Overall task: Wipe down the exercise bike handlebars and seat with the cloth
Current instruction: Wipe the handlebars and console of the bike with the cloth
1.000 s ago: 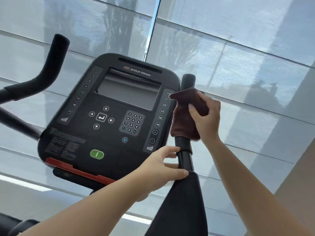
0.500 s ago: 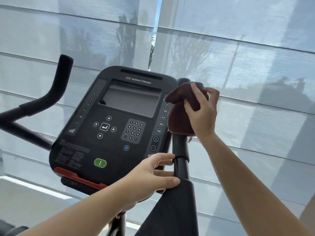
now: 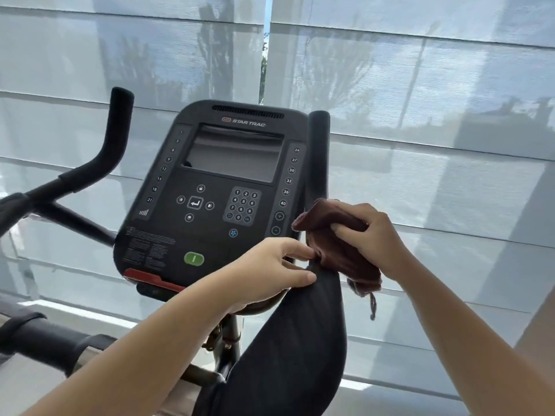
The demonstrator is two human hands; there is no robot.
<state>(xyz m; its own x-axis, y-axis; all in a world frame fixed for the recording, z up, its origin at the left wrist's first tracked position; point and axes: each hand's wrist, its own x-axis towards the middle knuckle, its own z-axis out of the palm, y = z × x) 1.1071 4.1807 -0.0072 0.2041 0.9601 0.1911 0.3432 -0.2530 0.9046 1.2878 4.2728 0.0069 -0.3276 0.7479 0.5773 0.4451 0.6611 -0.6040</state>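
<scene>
The right hand [image 3: 375, 238] was clenched round the brown cloth [image 3: 336, 250], wrapping it about the foot of the right handlebar [image 3: 319, 151] just above the black pad [image 3: 300, 340], while the left hand [image 3: 270, 271] held the bar there, fingers curled at its base and thumb on the pad. The step in hand looked to be wiping this upright; next the cloth would likely need carrying past the console [image 3: 216, 205] to the left handlebar [image 3: 117, 130], the seat being out of view
</scene>
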